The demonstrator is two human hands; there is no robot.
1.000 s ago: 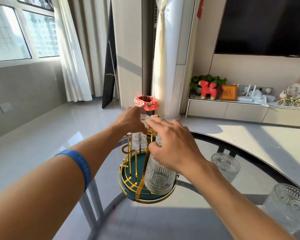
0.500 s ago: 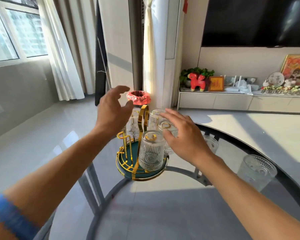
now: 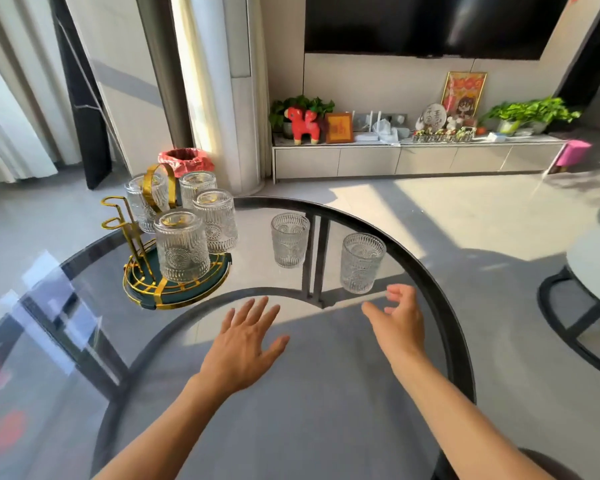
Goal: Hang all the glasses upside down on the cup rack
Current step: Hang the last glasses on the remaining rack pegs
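A gold wire cup rack [image 3: 137, 285] with a dark green base stands on the left of the glass table. Several ribbed glasses hang upside down on it; the nearest [image 3: 182, 246] faces me. Two gold pegs [image 3: 113, 213] on its left side are bare. Two more ribbed glasses stand upright on the table: one [image 3: 289, 240] in the middle, another [image 3: 361, 262] to its right. My right hand [image 3: 400, 322] hovers open just below the right-hand glass, not touching it. My left hand [image 3: 245, 344] is spread flat and empty over the table, right of the rack.
The round glass table [image 3: 440, 306] has a dark rim and a dark frame beneath. A red-lined bin [image 3: 185, 161] sits on the floor behind the rack. A low cabinet [image 3: 395, 157] with ornaments lines the far wall. Another round table [image 3: 596, 268] is at the right.
Both hands have left the rack and drawn back towards me, and the view has swung right and down. My right hand now sits near the right-hand upright glass.
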